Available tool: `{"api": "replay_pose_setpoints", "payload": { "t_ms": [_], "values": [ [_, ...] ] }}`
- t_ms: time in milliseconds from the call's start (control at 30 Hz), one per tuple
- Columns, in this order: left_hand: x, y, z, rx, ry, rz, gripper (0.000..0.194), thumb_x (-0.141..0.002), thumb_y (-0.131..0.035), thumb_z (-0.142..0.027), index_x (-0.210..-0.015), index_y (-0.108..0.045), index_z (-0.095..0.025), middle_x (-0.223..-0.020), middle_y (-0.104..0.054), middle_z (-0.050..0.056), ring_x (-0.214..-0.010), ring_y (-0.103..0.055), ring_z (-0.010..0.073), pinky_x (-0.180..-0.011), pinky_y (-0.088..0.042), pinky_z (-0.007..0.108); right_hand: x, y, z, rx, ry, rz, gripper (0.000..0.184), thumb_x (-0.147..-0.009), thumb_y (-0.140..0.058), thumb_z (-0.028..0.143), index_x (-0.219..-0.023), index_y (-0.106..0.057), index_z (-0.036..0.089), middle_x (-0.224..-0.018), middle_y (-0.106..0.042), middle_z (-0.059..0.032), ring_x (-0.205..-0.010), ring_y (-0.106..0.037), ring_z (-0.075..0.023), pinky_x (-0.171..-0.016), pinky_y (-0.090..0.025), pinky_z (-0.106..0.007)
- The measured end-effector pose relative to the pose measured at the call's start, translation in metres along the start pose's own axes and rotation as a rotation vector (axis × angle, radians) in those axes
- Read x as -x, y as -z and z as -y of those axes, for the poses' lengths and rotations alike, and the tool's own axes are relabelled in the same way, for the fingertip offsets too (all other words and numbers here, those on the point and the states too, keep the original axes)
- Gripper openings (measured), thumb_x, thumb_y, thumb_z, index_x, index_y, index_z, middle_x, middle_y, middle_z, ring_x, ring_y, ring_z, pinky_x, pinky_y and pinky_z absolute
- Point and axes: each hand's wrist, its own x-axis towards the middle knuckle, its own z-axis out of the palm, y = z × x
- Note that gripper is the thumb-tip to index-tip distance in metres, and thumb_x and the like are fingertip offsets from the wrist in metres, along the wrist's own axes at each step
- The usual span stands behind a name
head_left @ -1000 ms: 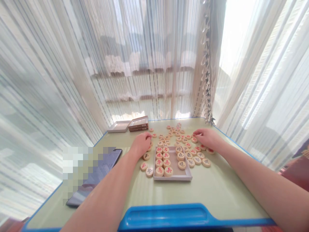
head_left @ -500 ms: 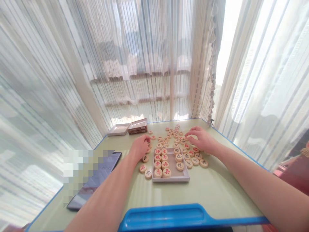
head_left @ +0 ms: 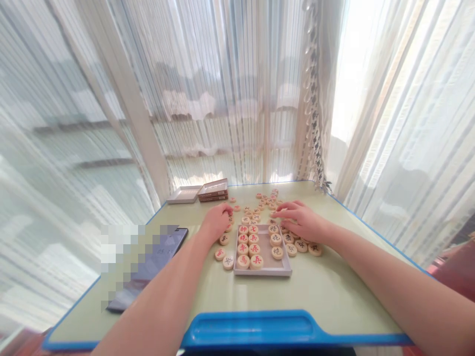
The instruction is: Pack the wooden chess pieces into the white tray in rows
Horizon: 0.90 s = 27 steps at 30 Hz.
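My left hand is at the left of the loose xiangqi pieces, its fingers curled; whether a piece is inside them is hidden. My right hand is stretched over the pieces on the right, fingers apart, fingertips just above or touching some of them. Between my hands lies a shallow grey box. Two columns of red-marked pieces fill its left side, and three black-marked pieces line its right side. More loose pieces lie left of the box.
A phone, partly pixelated, lies on the left of the green table. An open tray and brown-sided boxes stand at the back left. A blue moulded edge borders the front, and sheer curtains hang behind.
My right hand has moved left and a little nearer, toward the box's far right corner. My left hand stays almost in place. The pieces in the box look the same.
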Motion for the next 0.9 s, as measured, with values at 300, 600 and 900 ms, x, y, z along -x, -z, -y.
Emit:
{"api": "replay_pose_setpoints", "payload": {
  "t_ms": [300,600,900],
  "values": [
    [0.001,-0.001,0.0,0.019,0.024,-0.004,0.028,-0.073,-0.038,-0.011,-0.081,-0.063,-0.019,-0.084,-0.067,0.003,-0.078,-0.06,0.0154,-0.072,-0.047,0.028,-0.002,0.0,0.001,0.03,-0.034,-0.039,0.029,-0.083,-0.047,0.033,-0.101,-0.069,0.024,-0.104,-0.063,-0.0071,-0.098,-0.051,-0.0245,-0.089,-0.042,-0.04],
    [0.001,-0.001,0.002,-0.031,-0.019,-0.011,0.027,-0.075,-0.039,-0.012,-0.078,-0.064,-0.02,-0.083,-0.067,0.003,-0.079,-0.059,0.0166,-0.076,-0.046,0.031,-0.002,0.004,0.008,0.029,-0.074,-0.02,0.024,-0.08,-0.051,0.034,-0.084,-0.073,0.025,-0.094,-0.068,-0.0041,-0.091,-0.055,-0.0217,-0.083,-0.045,-0.035],
    [0.002,0.0,0.0,-0.057,-0.029,-0.005,0.026,-0.075,-0.04,-0.016,-0.078,-0.064,-0.022,-0.082,-0.067,0.003,-0.075,-0.058,0.0174,-0.076,-0.046,0.033,-0.002,0.008,0.003,0.15,-0.325,-0.017,0.019,-0.074,-0.051,0.033,-0.07,-0.068,0.027,-0.087,-0.068,-0.0004,-0.088,-0.057,-0.0218,-0.067,-0.045,-0.03]
  ]
}}
